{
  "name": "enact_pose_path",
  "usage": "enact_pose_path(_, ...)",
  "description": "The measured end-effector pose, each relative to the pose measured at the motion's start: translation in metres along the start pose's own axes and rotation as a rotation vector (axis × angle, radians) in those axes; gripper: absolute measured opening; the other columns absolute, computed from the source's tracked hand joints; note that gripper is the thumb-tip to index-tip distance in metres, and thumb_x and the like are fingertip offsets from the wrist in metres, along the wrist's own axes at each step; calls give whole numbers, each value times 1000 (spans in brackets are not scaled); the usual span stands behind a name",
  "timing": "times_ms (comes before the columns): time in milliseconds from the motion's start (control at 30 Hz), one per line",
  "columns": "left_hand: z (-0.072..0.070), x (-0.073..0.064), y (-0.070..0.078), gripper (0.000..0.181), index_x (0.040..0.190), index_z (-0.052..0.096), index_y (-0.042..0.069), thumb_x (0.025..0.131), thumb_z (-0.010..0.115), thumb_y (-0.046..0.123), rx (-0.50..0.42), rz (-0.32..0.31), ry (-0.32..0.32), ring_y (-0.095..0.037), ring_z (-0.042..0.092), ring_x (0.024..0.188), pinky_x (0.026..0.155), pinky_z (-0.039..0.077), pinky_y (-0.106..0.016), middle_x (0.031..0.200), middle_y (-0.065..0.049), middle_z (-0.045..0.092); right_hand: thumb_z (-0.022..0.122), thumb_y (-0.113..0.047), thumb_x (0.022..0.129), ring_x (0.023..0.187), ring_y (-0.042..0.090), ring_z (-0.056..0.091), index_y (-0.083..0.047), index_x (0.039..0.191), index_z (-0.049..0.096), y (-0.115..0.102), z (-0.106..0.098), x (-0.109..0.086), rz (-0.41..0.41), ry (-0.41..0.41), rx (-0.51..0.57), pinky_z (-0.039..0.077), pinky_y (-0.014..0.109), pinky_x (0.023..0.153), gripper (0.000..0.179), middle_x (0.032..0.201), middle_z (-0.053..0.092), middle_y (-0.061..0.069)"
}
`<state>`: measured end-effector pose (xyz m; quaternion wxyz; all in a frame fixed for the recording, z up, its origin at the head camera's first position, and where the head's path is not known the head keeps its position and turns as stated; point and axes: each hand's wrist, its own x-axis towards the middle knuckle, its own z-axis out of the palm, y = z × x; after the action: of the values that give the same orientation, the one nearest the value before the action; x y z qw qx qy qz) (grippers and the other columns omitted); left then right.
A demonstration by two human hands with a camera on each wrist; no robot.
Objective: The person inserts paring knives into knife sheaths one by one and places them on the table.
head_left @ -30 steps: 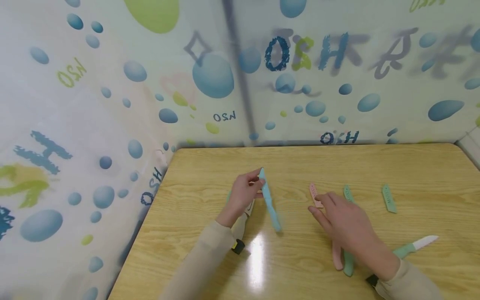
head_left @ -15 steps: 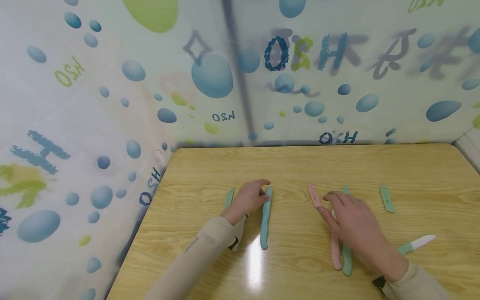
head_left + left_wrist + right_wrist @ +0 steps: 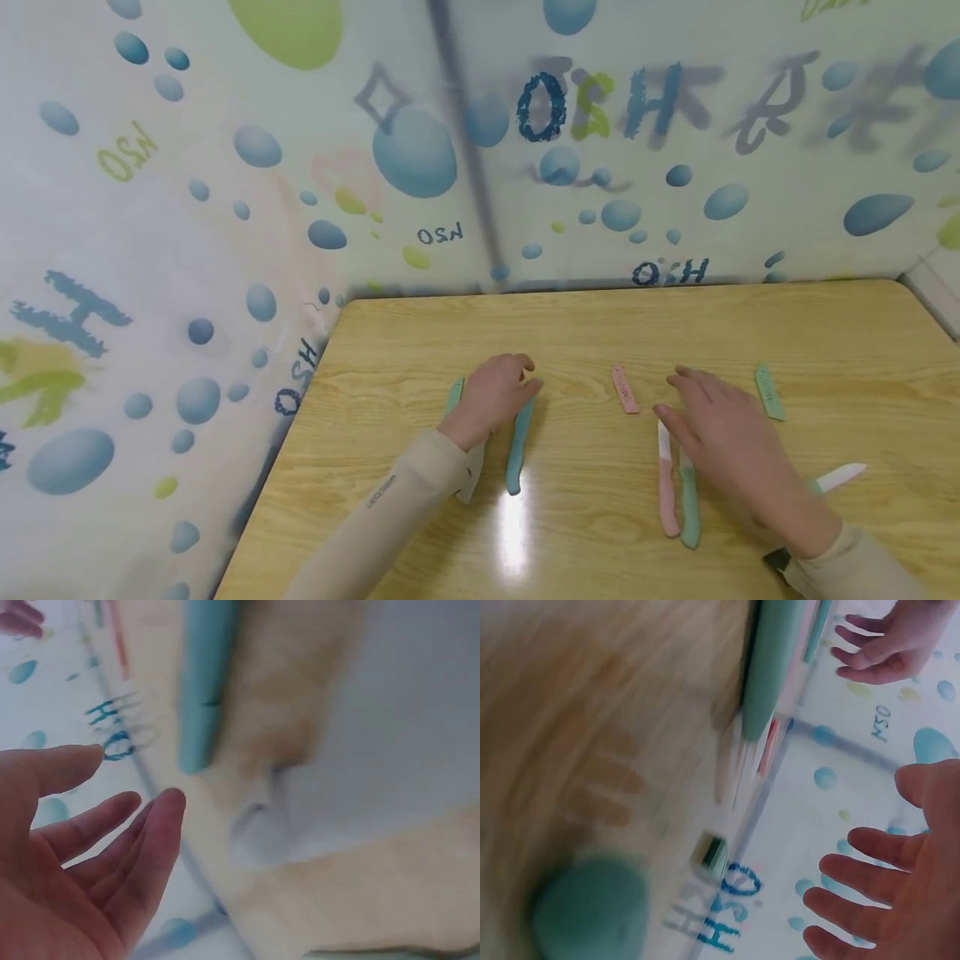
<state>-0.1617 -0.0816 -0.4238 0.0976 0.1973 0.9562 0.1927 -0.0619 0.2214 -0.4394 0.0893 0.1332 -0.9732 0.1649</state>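
Observation:
My left hand (image 3: 491, 398) hovers over the upper end of a light-blue knife (image 3: 519, 454), its fingers loosely bent around nothing. That blue knife lies on the table with its blade end hidden behind the hand. In the left wrist view the thumb and fingers (image 3: 154, 847) stand apart. My right hand (image 3: 731, 433) is above the table with fingers spread, holding nothing. Beside it lie a pink-handled knife (image 3: 667, 496) with a white blade and a green-handled knife (image 3: 688, 504), whose blade is partly hidden. A pink blade sheath (image 3: 625, 390) lies beyond them.
A green sheath (image 3: 768, 393) lies right of my right hand. Another white-bladed green knife (image 3: 840, 477) is partly covered by the right forearm. A green piece (image 3: 453, 396) and a pale thing (image 3: 472, 482) show beside my left wrist. A patterned wall stands behind the table (image 3: 585, 333).
The blue knife, held up by my left hand a second ago, now lies on the table, let go. My right hand has moved slightly right and away from the pink sheath.

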Motion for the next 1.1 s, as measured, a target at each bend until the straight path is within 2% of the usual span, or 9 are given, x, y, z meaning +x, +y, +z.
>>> enact_pose_path(133,-5,9,20,33,126,71,9,106,62,34,-23,37,-16,-15,68,90,73,58,-29,110,-3,74,63,-31,105,123,54,54,6,137,56,14,-5,-3,-4,43,-18,47,72,95,50,142,54,32)
enact_pose_path(300,4,32,57,32,125,72,8,106,61,31,-4,87,-75,-10,68,83,71,57,-25,106,-2,76,60,-32,106,122,55,54,7,136,56,28,-11,-7,33,53,-38,47,72,92,50,141,53,34)
enact_pose_path(467,21,52,84,40,123,68,4,107,57,39,58,68,-167,-9,57,63,60,49,-23,86,-1,70,60,-32,107,123,56,52,7,136,56,36,-13,-9,58,64,-36,46,74,92,49,142,52,34)
enact_pose_path(533,30,58,91,43,113,68,4,106,58,45,70,33,-183,-9,49,56,53,45,-24,75,1,61,60,-32,106,123,56,53,7,136,57,38,-14,-10,63,71,-46,46,73,92,49,141,52,34)
enact_pose_path(600,39,64,95,43,95,71,7,103,62,48,71,-3,-183,-10,44,53,49,41,-25,67,2,56,61,-31,106,122,56,53,8,135,57,41,-15,-11,67,80,-58,47,73,90,49,141,52,34)
enact_pose_path(733,52,72,97,39,69,70,18,95,75,48,78,-57,-156,-7,50,60,53,46,-22,76,6,60,61,-30,106,120,57,54,8,133,58,45,-14,-11,66,93,-67,48,73,89,48,140,53,35)
enact_pose_path(800,54,74,96,36,69,70,19,93,77,45,107,-60,-152,-7,53,65,57,49,-21,85,6,63,62,-30,105,120,57,54,9,132,59,46,-13,-11,57,100,-68,48,73,89,47,139,53,36)
enact_pose_path(900,52,77,95,28,70,70,16,93,79,31,137,-80,-172,-7,51,58,51,46,-20,76,6,64,63,-30,105,126,58,49,8,131,59,47,-12,-10,51,99,-67,45,75,92,47,142,51,35)
enact_pose_path(1100,46,78,87,33,84,64,14,109,54,33,227,-90,-131,-10,46,53,47,44,-22,67,3,50,62,-39,104,134,57,42,7,137,57,34,-10,-10,78,10,-58,38,79,99,56,146,49,32)
